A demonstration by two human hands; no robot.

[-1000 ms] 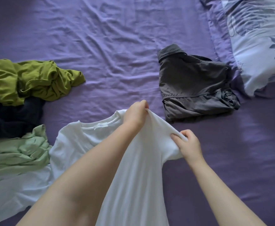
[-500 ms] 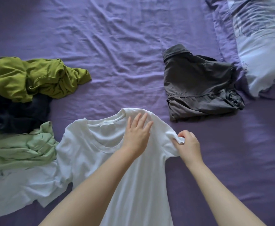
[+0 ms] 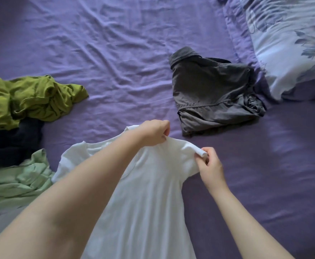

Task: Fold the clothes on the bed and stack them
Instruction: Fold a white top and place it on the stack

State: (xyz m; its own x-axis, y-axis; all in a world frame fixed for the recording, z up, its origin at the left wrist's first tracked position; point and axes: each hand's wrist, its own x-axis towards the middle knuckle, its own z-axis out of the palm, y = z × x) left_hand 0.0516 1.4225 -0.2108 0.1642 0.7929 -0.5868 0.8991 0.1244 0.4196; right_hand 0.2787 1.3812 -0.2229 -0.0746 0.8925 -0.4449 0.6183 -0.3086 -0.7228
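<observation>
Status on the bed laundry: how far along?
Done: one grey garment lies folded near the pillow. In hand: the white T-shirt, left hand pinching the shoulder, right hand pinching the sleeve end; not yet folded. Left: the olive garment, the dark one and the pale green one are crumpled at left. No stack yet.

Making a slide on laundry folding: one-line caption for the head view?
Left hand and right hand pinch a white T-shirt by shoulder and sleeve on a purple bed sheet.
</observation>
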